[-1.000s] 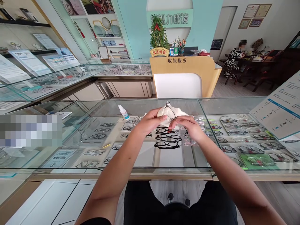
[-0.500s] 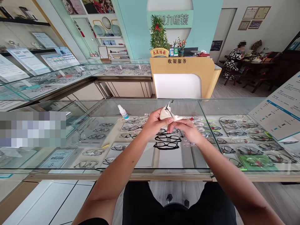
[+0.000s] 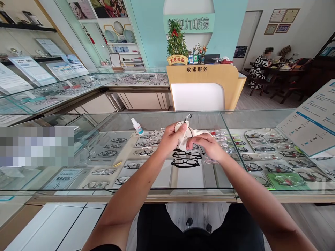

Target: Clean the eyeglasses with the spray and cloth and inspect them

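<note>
Above the glass counter, a pale cloth [image 3: 182, 143] is wrapped about a pair of glasses [image 3: 190, 131], whose dark temple and thin tip stick out of it. My left hand [image 3: 171, 137] is closed on the cloth and glasses, thumb pressed on top. On the other side, my right hand [image 3: 208, 143] pinches the cloth's end and the glasses with bent fingers. Much of the frame is hidden by cloth and fingers. Below my hands, black-framed glasses [image 3: 185, 162] lie in a column in the display case.
A white spray bottle [image 3: 137, 126] stands on the glass counter [image 3: 157, 120] to the left. Rows of glasses [image 3: 278, 168] fill the case. A printed sign [image 3: 311, 118] leans at right. A wooden cash desk [image 3: 206, 71] stands beyond; a person [image 3: 259, 68] sits at the far right.
My left thumb has shifted up onto the cloth, and more cloth now hangs down between my hands. The glasses have turned slightly. My right hand has barely moved.
</note>
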Tool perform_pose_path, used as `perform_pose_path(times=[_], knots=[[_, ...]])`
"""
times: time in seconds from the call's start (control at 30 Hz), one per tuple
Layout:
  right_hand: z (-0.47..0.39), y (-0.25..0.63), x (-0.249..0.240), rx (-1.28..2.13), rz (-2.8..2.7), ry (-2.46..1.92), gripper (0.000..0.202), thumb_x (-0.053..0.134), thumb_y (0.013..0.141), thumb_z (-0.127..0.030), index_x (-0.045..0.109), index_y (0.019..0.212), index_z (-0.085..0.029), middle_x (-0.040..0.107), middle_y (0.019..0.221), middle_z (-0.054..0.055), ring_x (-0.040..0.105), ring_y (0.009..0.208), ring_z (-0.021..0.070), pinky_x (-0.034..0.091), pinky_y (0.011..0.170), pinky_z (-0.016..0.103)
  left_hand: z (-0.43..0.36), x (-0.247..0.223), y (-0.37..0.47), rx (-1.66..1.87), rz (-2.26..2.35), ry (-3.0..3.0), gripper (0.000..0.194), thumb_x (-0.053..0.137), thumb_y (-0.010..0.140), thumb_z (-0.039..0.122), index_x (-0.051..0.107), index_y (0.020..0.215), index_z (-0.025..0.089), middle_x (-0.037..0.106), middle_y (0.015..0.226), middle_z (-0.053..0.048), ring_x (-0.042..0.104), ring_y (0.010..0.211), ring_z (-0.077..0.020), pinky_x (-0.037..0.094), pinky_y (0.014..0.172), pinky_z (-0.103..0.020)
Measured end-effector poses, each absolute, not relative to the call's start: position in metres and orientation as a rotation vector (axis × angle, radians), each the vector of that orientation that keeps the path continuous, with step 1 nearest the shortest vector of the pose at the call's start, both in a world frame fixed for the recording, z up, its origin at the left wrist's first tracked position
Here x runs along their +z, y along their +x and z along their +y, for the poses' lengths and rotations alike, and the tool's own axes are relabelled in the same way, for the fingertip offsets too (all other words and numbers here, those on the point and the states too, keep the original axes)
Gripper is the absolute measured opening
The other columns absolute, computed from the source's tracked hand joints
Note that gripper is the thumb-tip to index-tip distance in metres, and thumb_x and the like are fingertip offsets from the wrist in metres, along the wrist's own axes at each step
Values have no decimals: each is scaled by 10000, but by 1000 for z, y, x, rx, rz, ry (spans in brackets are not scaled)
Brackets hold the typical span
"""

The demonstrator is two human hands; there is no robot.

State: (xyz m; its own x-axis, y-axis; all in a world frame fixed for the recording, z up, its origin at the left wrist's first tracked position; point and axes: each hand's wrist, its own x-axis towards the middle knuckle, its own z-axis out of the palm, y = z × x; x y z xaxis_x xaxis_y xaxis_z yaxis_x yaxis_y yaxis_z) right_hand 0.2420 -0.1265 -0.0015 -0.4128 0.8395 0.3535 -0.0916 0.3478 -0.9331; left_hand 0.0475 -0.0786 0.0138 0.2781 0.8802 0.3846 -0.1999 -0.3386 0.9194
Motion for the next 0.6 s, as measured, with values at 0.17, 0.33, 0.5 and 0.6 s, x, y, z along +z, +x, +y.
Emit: perform_pose_path(times=[0.17,0.33,0.5,0.6], knots=[[-125,248,3,1202,-1632,-684,356,623,1027,-334,836,756,-242,818,832,31,732,889,240,542,992,380,-64,15,34,1127,667,1503,670,953,775,805,779,716,160,685,646,-41,566,568,-149,443,548,-281],[-125,255,8,1181,-1629,-715,381,598,1029,-310,837,739,-248,827,865,47,740,948,263,534,1045,397,-57,16,22,963,607,1542,627,978,790,744,836,841,135,753,753,-72,647,671,-180,514,646,-287],[-124,256,8,1177,-1625,-702,386,600,1048,-315,828,744,-246,810,843,42,723,926,258,516,1057,401,-62,20,23,953,557,1595,492,1032,804,568,837,939,137,743,793,-46,626,693,-155,462,649,-250],[-123,253,6,1176,-1625,-699,379,601,1049,-329,835,765,-240,805,838,37,710,916,248,509,1029,393,-67,19,31,1010,565,1554,512,1084,729,520,822,958,144,750,800,-32,624,680,-145,460,630,-238]])
